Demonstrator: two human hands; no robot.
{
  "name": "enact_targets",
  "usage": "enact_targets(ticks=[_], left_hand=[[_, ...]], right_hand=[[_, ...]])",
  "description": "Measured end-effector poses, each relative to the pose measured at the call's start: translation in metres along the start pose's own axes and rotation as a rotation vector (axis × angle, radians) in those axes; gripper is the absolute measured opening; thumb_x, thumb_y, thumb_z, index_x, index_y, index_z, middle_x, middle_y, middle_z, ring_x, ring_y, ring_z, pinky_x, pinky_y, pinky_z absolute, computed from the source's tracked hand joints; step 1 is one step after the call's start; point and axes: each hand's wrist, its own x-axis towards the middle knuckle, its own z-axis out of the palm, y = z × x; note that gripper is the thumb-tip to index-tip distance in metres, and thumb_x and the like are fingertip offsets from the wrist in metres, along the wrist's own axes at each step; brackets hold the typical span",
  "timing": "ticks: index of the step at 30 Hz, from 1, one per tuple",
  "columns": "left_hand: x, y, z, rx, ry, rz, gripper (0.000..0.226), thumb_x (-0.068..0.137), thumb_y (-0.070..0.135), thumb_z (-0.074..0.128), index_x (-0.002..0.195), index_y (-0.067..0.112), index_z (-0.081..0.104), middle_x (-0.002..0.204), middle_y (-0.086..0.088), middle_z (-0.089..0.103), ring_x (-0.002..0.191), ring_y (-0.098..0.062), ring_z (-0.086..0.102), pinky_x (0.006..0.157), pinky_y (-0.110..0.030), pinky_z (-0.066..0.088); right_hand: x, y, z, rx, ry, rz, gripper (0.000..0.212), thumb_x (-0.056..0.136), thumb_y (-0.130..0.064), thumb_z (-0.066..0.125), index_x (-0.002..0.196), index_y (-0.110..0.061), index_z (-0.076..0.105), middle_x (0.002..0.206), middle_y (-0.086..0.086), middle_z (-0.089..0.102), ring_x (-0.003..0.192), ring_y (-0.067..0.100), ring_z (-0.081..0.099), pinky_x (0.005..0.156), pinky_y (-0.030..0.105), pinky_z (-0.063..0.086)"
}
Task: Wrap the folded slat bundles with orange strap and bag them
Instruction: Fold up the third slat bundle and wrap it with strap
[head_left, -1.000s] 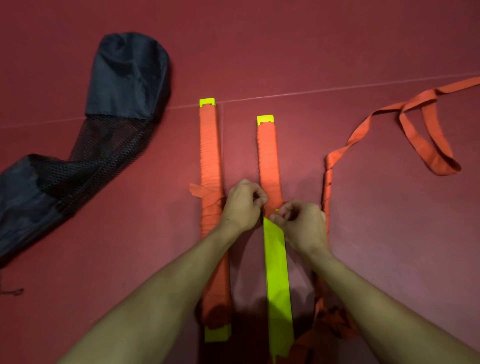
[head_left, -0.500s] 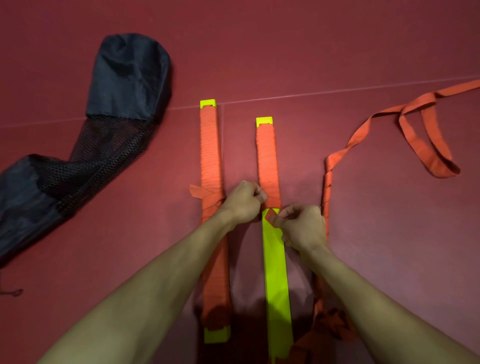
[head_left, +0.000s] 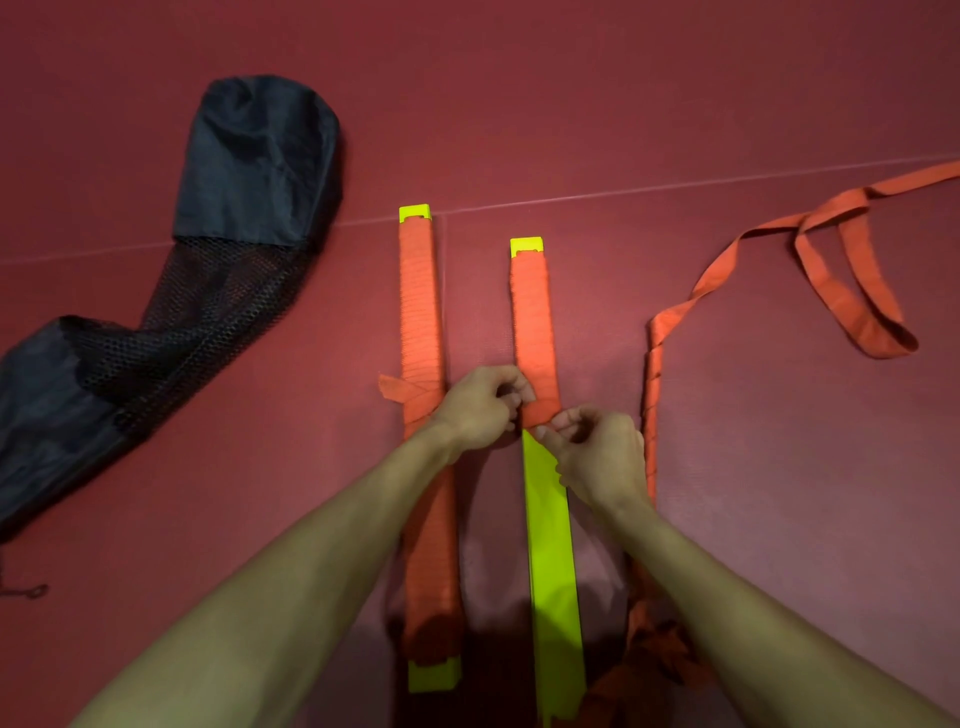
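Observation:
Two long neon-yellow slat bundles lie side by side on the red mat. The left bundle (head_left: 422, 322) is wound in orange strap along nearly its whole length. The right bundle (head_left: 551, 561) is wrapped only on its far half, and its near half is bare yellow. My left hand (head_left: 480, 408) and my right hand (head_left: 597, 457) meet at the edge of that wrapping and each pinches the orange strap (head_left: 543, 410) laid across the bundle. The loose strap (head_left: 652, 395) runs along the right side and loops off to the far right.
A dark bag (head_left: 228, 218) with a black mesh middle lies slack on the mat at the left. A crumpled heap of orange strap (head_left: 654, 654) sits near the right bundle's near end. A thin seam line crosses the mat behind the bundles.
A fresh turn of strap now lies flat across the right bundle at the wrap's edge. Both hands stayed at the same spot, fingers shifting slightly.

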Motion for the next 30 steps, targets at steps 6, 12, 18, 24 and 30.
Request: enact_targets(ticks=[6,12,18,24,30], left_hand=[[0.003,0.003,-0.002,0.084,-0.04,0.013,0.041,0.095,-0.01,0.047,0.072,0.021,0.059,0.069,0.002,0.052,0.062,-0.015,0.052,0.068,-0.032,0.053],[0.011,-0.004,-0.004,0.154,-0.059,0.094,0.025,0.09,0.001,0.065,0.077,0.022,0.07,0.079,-0.001,0.062,0.061,-0.002,0.056,0.062,-0.022,0.048],[0.013,0.0,-0.003,0.116,-0.061,-0.003,0.037,0.094,0.001,0.062,0.062,0.021,0.061,0.064,0.004,0.058,0.061,-0.011,0.053,0.068,-0.03,0.052],[0.009,0.006,-0.003,0.042,-0.055,-0.054,0.038,0.097,-0.001,0.056,0.065,0.019,0.059,0.068,0.004,0.056,0.061,-0.005,0.05,0.061,-0.022,0.049],[0.006,0.008,-0.007,-0.097,-0.088,-0.123,0.035,0.099,-0.004,0.048,0.078,0.017,0.066,0.07,0.003,0.056,0.066,-0.005,0.052,0.067,-0.02,0.049]], right_hand=[[-0.001,0.0,-0.002,-0.035,0.038,-0.052,0.031,0.077,-0.022,0.081,0.061,-0.027,0.056,0.059,-0.007,0.063,0.055,0.012,0.06,0.06,0.029,0.049],[0.0,-0.002,-0.004,0.074,-0.017,0.024,0.023,0.079,-0.016,0.079,0.064,-0.018,0.061,0.052,-0.007,0.056,0.043,0.012,0.054,0.048,0.034,0.054],[0.003,0.005,-0.009,0.224,-0.121,0.08,0.017,0.084,-0.001,0.072,0.072,-0.008,0.062,0.057,0.005,0.05,0.041,0.014,0.047,0.042,0.028,0.045],[0.006,0.012,0.0,0.208,-0.069,0.075,0.025,0.085,-0.003,0.069,0.065,-0.015,0.062,0.049,-0.004,0.051,0.04,0.014,0.045,0.047,0.032,0.043],[0.012,0.016,0.008,0.153,-0.018,0.064,0.027,0.084,-0.015,0.073,0.06,-0.02,0.063,0.043,-0.014,0.056,0.046,0.01,0.049,0.055,0.034,0.047]])
